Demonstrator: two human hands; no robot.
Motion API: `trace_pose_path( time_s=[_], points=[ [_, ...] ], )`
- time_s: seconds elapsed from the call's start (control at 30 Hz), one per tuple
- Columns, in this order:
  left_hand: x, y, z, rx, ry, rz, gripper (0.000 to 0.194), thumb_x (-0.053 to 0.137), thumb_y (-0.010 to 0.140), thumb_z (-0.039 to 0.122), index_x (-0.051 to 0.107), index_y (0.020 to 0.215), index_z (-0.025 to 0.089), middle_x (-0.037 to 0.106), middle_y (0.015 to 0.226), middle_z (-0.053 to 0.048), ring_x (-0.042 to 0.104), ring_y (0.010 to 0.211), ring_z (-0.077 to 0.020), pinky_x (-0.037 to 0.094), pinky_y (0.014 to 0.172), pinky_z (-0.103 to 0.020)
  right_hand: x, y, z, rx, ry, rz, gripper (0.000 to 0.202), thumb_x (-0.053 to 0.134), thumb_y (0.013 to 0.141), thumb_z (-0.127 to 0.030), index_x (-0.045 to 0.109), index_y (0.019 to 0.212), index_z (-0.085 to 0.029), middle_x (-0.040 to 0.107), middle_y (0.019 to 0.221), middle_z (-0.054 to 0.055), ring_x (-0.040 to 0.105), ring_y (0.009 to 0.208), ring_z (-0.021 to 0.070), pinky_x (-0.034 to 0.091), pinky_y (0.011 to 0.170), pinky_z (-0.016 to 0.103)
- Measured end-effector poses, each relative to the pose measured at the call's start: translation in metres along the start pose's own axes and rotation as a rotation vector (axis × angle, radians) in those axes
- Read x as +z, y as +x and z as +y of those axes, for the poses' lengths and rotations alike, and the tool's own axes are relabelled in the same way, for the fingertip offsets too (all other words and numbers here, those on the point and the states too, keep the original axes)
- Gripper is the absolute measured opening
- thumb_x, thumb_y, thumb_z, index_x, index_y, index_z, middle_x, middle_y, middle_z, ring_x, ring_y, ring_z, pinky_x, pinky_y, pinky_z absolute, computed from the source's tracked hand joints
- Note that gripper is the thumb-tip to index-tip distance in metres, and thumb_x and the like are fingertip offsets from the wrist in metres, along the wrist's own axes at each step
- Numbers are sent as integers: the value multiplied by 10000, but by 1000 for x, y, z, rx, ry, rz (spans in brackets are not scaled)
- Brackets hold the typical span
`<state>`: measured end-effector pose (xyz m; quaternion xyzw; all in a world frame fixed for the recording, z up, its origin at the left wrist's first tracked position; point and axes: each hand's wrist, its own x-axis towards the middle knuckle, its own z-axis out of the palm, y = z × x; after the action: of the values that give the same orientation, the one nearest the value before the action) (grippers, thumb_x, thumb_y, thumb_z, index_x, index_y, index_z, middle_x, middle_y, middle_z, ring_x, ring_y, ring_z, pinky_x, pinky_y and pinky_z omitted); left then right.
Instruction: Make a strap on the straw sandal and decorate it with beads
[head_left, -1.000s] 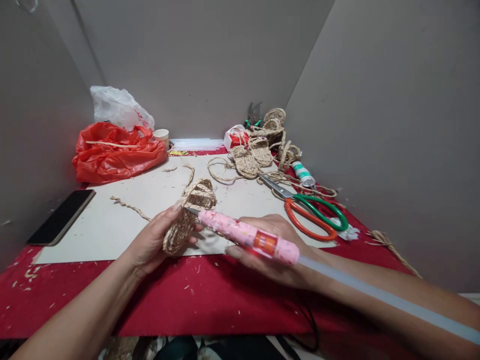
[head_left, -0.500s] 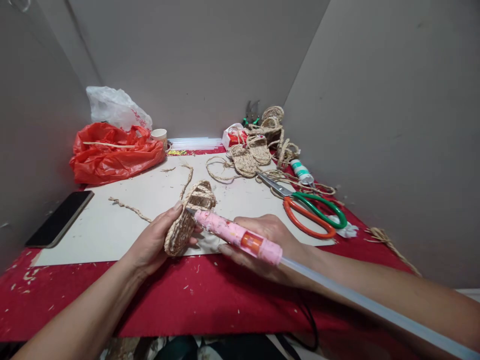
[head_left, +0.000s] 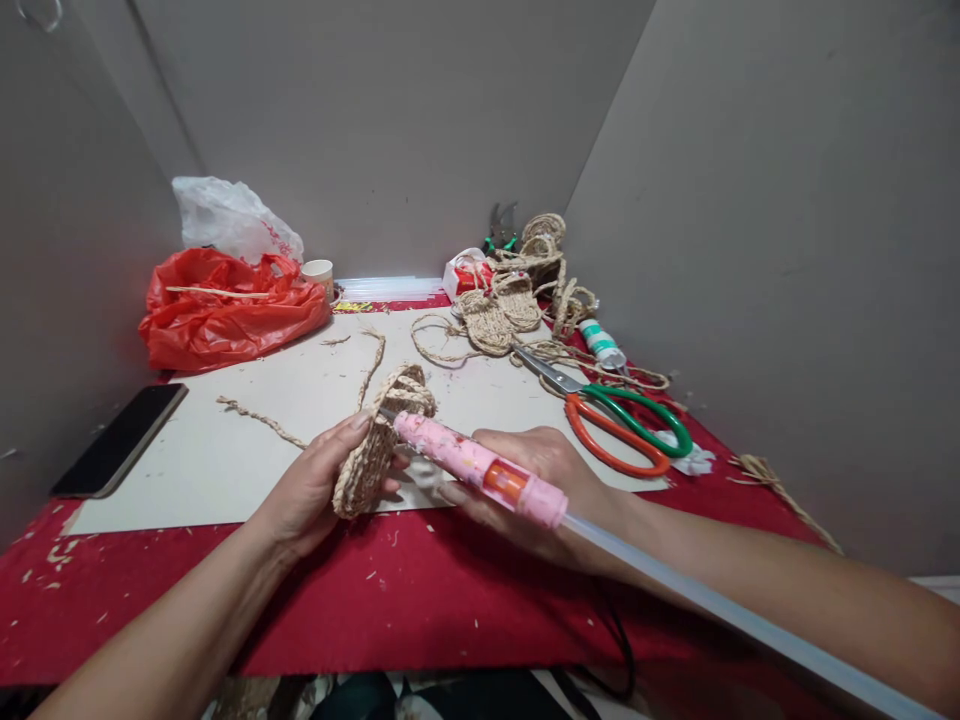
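My left hand point(head_left: 319, 480) is closed around a small woven straw sandal point(head_left: 364, 475), which is tilted up on its side above the board's front edge. Braided straps cross its far end. In my right hand point(head_left: 525, 480) is a pink glue gun point(head_left: 457, 455) with a long clear glue stick point(head_left: 712, 590) running out of its back. Its dark nozzle meets the braided rim of the sandal, close to my left thumb. The fingers under the glue gun are partly hidden.
Scissors point(head_left: 600, 400) with green and orange handles lie right. Behind them are finished woven sandals point(head_left: 487, 320), straw braids and a green-white bottle point(head_left: 602, 345). A phone point(head_left: 124, 440), red plastic bag point(head_left: 232, 315) and paper cup point(head_left: 318, 272) stand left. Grey walls enclose the table.
The sandal has turned slightly and shifted a little to the right in my left hand. The glue gun has moved a touch right with it, its nozzle still at the rim.
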<state>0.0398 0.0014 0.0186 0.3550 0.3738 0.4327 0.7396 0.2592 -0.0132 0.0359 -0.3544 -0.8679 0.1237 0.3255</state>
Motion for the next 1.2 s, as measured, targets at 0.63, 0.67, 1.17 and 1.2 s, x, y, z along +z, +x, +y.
trace_pose_path(
  time_s=[0.63,0.67,1.17,1.2],
  points=[
    [3,-1,0,-17,-87,1,269,596,873,365,711,1006,161,740,901,-83,688,702,-166,590,642,-265,5,-3,0,-148,-23,35,299,552,874,-259,466,603,-167,450,513,-45,389,427,50,271,438,199],
    [3,-1,0,-11,-100,1,258,593,876,356,710,1009,169,741,911,-78,690,711,-167,590,645,-264,5,-4,1,-148,-19,29,300,560,866,-260,461,599,-168,443,513,-47,383,425,50,267,437,205],
    [13,-3,0,8,-156,-69,259,609,870,354,706,1026,171,744,991,-63,676,971,-214,516,918,-324,10,-9,10,-58,20,-78,185,550,841,-245,508,675,-177,504,586,-20,456,483,92,312,493,228],
    [13,-3,0,6,-158,-72,259,608,871,353,706,1029,172,745,990,-61,681,951,-209,522,903,-318,10,-9,10,-53,27,-79,182,547,844,-244,509,680,-176,510,587,-18,464,482,93,314,493,226]
  ],
)
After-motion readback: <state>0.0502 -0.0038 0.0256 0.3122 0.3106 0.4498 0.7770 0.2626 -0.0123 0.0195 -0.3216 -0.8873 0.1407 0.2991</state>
